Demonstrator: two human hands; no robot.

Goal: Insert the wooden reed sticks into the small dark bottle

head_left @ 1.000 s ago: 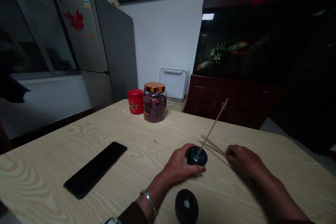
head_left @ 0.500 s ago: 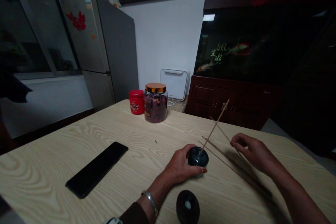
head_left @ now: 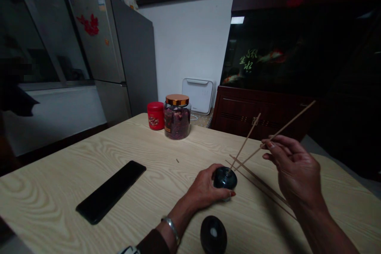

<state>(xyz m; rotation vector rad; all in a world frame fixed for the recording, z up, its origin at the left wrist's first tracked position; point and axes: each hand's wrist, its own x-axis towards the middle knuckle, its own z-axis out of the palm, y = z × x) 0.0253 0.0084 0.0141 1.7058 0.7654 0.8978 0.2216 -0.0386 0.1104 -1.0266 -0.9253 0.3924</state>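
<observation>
My left hand (head_left: 205, 186) is wrapped round a small dark glass bottle (head_left: 225, 178) that stands on the table. One thin reed stick (head_left: 245, 141) leans up out of the bottle's neck. Between thumb and fingers, my right hand (head_left: 293, 162) pinches another thin stick (head_left: 293, 120), held slanting with its lower end close to the bottle's mouth. Whether that end touches the neck I cannot tell. More loose sticks (head_left: 262, 182) lie on the table under my right hand. A dark round cap (head_left: 213, 234) with a pale centre rests nearer to me.
A black phone (head_left: 111, 192) lies on the wooden table (head_left: 139, 210) at left. At the back edge stand a red canister (head_left: 155, 116) and a clear jar with a copper lid (head_left: 177, 117). A short stick fragment (head_left: 177, 160) lies mid-table. A fridge and a fish tank stand beyond.
My right hand has turned and raised its stick, bringing the lower end down beside the bottle's neck. My left hand and the bottle stay in place.
</observation>
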